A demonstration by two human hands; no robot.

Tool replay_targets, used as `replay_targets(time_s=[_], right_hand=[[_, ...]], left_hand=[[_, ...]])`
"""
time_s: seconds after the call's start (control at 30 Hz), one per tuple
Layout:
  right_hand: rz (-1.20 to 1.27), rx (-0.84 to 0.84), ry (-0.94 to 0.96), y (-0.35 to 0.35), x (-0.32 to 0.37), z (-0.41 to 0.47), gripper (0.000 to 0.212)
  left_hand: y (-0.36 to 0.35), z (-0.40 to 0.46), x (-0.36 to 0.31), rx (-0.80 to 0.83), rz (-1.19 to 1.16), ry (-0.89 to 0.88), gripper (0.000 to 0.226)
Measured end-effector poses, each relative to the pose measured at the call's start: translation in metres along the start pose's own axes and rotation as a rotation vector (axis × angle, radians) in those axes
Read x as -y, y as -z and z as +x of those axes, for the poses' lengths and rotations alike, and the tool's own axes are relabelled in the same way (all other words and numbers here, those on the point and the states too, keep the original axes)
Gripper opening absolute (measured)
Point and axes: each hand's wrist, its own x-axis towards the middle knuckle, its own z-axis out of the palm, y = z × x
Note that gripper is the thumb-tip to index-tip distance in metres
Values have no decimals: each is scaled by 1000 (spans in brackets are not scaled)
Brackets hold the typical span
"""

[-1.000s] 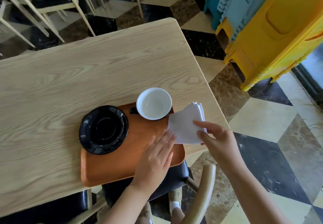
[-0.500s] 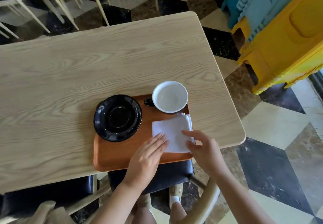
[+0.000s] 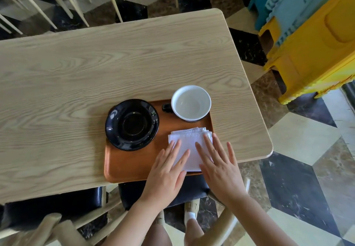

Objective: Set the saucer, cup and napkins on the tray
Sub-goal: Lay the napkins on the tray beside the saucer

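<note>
Both palms face down with fingers spread flat, the left hand [image 3: 165, 174] and right hand [image 3: 221, 167] pressing the white napkins [image 3: 189, 142] onto the tray [image 3: 126, 165], beyond which sit the saucer [image 3: 132, 124] and cup [image 3: 190, 102].

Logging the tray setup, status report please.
Left hand and right hand open, flat on napkins. Saucer, cup, napkins on tray. Nothing obstructing.

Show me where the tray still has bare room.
Bare wood shows on the tray along its near left, below the saucer and left of the left hand. The right half is crowded: cup, napkins, both hands flat, right hand.
</note>
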Motion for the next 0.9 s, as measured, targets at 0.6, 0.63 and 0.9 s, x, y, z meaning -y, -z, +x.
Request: replay_targets(time_s=[0.6, 0.63, 0.9], right_hand=[[-1, 94, 16, -1, -2, 6, 49], [-1, 77, 2, 2, 3, 8, 49], [-18, 14, 50, 11, 75, 51, 51]], left_hand=[[3, 0, 2, 179, 143, 91, 62], [8, 0, 4, 171, 140, 76, 61], [65, -20, 56, 56, 122, 165, 56]])
